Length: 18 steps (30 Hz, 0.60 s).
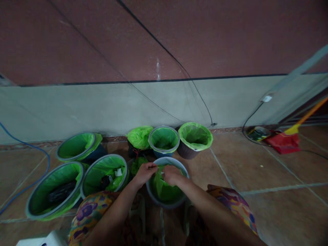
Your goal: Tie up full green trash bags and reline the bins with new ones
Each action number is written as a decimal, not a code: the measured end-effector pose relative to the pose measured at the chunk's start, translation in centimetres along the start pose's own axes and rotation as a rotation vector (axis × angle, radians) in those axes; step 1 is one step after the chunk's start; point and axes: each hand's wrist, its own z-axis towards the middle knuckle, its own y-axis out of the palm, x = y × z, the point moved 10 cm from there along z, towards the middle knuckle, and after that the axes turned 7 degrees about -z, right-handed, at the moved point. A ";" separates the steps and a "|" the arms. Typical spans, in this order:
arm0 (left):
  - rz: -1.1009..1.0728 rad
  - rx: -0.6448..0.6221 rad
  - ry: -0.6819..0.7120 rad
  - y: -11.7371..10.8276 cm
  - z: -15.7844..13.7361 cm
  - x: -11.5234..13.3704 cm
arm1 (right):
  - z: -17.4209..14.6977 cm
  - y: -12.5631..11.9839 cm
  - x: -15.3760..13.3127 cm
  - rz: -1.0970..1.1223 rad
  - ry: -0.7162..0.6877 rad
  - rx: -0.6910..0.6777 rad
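left hand (146,173) and right hand (172,175) pinch a thin, crumpled, bright green liner (160,188) over a round, grey-rimmed bin (167,205).

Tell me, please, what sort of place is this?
Perhaps a utility corner or passage of a building: several bins with green liners stand near a two-tone wall, the floor is tiled, and a red dustpan rests there.

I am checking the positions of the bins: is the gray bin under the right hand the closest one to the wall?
No, another green-lined bin stands between the wall and the gray bin under the right hand.
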 end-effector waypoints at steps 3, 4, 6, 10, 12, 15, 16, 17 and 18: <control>-0.087 -0.015 -0.048 0.2 0.0 -0.3 | -0.5 -0.9 -0.9 -0.148 0.004 -0.026; -0.126 0.018 -0.059 -0.1 0.1 -0.5 | -0.6 -1.2 -1.2 -0.163 -0.007 -0.029; -0.166 0.079 -0.066 -0.8 0.2 -0.9 | -0.8 -1.5 -1.7 -0.220 -0.040 -0.041; -0.047 0.050 -0.038 -0.8 0.5 -0.9 | -1.1 -2.1 -2.3 -0.241 -0.103 -0.056; -0.031 0.081 0.001 -1.4 0.4 0.3 | -1.2 -3.2 -2.3 -0.171 -0.117 -0.027; -0.129 0.215 0.137 -3.2 -0.2 3.9 | -1.3 -6.3 -1.5 0.078 -0.119 0.110; -0.173 0.251 0.197 -3.7 -0.6 5.4 | -1.2 -7.5 -0.9 0.207 -0.111 0.174; -0.213 0.271 0.257 -4.1 -1.0 6.9 | -1.2 -8.5 -0.3 0.349 -0.099 0.239; -0.246 0.276 0.312 -4.2 -1.3 8.2 | -1.2 -9.4 0.4 0.493 -0.089 0.292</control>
